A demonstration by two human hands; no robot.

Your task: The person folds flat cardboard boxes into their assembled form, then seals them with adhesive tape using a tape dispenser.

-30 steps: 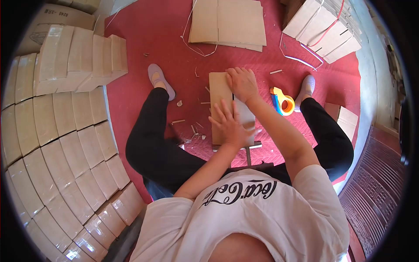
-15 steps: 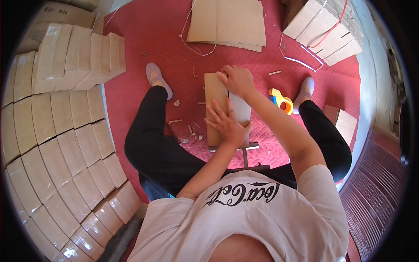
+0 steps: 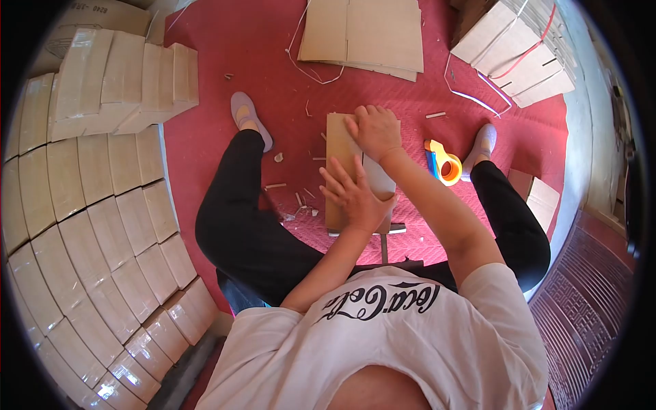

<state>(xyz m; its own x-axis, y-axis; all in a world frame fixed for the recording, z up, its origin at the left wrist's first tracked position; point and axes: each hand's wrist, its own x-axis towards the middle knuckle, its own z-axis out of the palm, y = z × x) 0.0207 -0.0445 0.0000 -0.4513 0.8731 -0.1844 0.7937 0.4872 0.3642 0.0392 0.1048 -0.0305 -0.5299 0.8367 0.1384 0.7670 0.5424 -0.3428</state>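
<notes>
A narrow cardboard box (image 3: 338,140) lies lengthwise between my knees, its near end on a dark stand with a crossbar (image 3: 398,229). A seam runs along its upper face. My left hand (image 3: 357,199) is pressed on the near half, fingers spread and thumb out to the right. At the far right corner, my right hand (image 3: 374,131) is bent over the box edge; its fingertips are partly hidden. Right of the box, an orange-yellow tape dispenser (image 3: 447,169) with a blue part sits on the red floor covering, beside my shoe.
Stacked cardboard boxes (image 3: 96,198) form a wall on the left. Flat cardboard sheets (image 3: 362,31) lie ahead, and a strapped bundle of cardboard (image 3: 506,51) stands at the far right. A small box (image 3: 536,191) is by my right leg. Scraps (image 3: 301,208) litter the floor.
The whole view has shifted slightly. My right hand has edged a little toward me along the box's far end, while my left hand stays in place on it.
</notes>
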